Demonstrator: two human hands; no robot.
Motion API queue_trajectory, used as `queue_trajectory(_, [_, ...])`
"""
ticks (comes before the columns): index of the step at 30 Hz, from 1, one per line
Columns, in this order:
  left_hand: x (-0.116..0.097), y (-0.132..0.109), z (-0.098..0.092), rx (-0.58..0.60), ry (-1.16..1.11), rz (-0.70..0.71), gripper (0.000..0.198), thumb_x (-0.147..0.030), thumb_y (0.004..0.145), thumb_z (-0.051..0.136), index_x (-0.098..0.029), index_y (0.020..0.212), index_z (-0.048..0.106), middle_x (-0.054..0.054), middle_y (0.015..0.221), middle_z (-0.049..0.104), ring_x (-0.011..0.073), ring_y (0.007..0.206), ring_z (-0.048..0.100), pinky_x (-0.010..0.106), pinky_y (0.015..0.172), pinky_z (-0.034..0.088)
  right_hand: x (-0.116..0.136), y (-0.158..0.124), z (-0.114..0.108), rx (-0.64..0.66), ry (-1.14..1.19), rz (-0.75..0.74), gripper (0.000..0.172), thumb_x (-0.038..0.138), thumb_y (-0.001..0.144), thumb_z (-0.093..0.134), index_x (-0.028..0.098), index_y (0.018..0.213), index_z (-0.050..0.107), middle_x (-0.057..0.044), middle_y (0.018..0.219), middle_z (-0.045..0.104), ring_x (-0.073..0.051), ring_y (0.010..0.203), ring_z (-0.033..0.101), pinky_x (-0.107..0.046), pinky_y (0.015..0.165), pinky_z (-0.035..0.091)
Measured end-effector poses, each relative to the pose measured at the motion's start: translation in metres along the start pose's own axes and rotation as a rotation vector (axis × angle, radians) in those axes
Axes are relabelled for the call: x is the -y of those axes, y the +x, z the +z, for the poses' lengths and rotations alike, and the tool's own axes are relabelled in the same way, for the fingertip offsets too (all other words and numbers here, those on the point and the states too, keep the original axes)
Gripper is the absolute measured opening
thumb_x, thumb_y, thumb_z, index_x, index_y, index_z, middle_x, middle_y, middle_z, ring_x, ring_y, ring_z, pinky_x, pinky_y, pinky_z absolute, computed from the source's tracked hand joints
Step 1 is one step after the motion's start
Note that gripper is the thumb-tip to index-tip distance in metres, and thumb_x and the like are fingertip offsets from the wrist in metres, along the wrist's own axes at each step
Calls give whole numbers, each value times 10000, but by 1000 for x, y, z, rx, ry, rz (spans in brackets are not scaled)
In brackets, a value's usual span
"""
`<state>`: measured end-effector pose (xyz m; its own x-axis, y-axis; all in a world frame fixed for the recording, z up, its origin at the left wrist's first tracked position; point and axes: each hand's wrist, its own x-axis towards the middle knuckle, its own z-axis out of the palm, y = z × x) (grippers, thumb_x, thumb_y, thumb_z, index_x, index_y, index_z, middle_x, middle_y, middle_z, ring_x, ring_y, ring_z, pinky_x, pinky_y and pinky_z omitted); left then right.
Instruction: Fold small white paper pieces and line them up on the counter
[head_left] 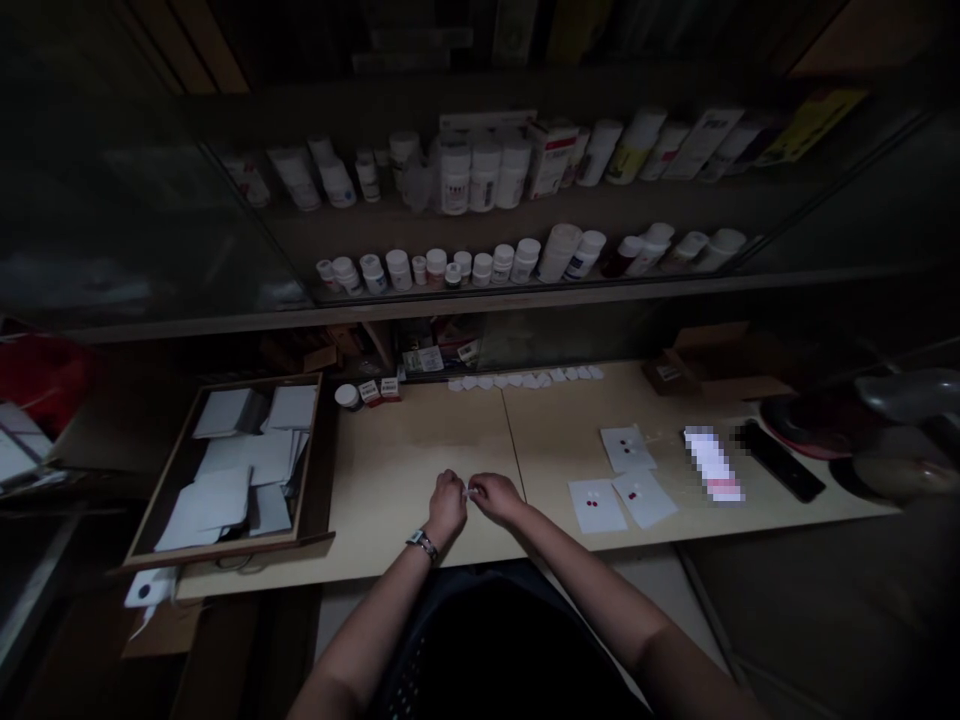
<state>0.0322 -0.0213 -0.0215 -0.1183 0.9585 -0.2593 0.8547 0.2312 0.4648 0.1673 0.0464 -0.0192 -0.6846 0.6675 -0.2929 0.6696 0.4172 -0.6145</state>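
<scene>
My left hand (pixel 448 505) and my right hand (pixel 496 497) meet above the pale wooden counter (pixel 390 470), pinching a small white piece of paper (pixel 472 492) between them. Its exact shape is hidden by my fingers. A wristwatch (pixel 423 545) circles my left wrist. To the right lie several white paper squares (pixel 596 505), each bearing small dark red tablets. Along the counter's back edge runs a row of small white paper pieces (pixel 525 380), out of reach of both hands.
A wooden drawer (pixel 225 470) of white paper envelopes juts out at the counter's left. Glass shelves of medicine bottles (pixel 480 175) stand behind. A small jar (pixel 347 397), a black remote control (pixel 780 460), a pixelated blurred object (pixel 713 464) and a cardboard box (pixel 705 355) also sit nearby.
</scene>
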Motion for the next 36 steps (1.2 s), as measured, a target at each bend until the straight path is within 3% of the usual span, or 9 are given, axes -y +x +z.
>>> queue_trajectory(5, [-2,0,-5,47,2,32,151,-138,836,471,-148,851,621,99,997,544,212,975,490,304,850,404,3,6,-6,91,-44,38,109,214,787,570,196,797,677,-30,765,666,-149,679,535,-236,584,264])
queue_trajectory(12, [-2,8,-13,140,33,-45,140,-140,785,533,-153,838,662,111,990,575,225,988,522,295,837,411,5,3,-3,45,-1,1,128,162,784,530,185,811,653,-30,792,655,-146,707,530,-229,599,273])
queue_trajectory(20, [2,11,-10,153,18,-76,130,-134,774,541,-125,809,666,124,956,589,206,895,569,268,771,425,4,3,-2,24,34,16,133,151,794,516,194,818,639,-26,841,643,-149,752,534,-226,632,301])
queue_trajectory(31, [4,14,-9,170,24,-65,134,-147,797,536,-118,826,663,133,995,584,201,905,573,271,812,423,8,0,16,-108,14,190,149,118,810,476,170,804,616,-48,796,637,-157,698,533,-242,601,303])
queue_trajectory(33, [4,13,-8,167,34,-72,139,-149,803,534,-111,842,661,141,1008,581,207,914,572,275,810,423,6,-3,18,-150,14,150,161,131,834,468,173,879,617,-45,805,639,-158,702,540,-240,611,323])
queue_trajectory(36, [5,14,-6,166,36,-75,142,-156,808,533,-108,857,658,140,1007,585,213,932,567,278,816,418,-1,-10,20,-175,-23,-61,193,155,874,457,190,955,628,-50,875,639,-164,794,559,-240,685,364])
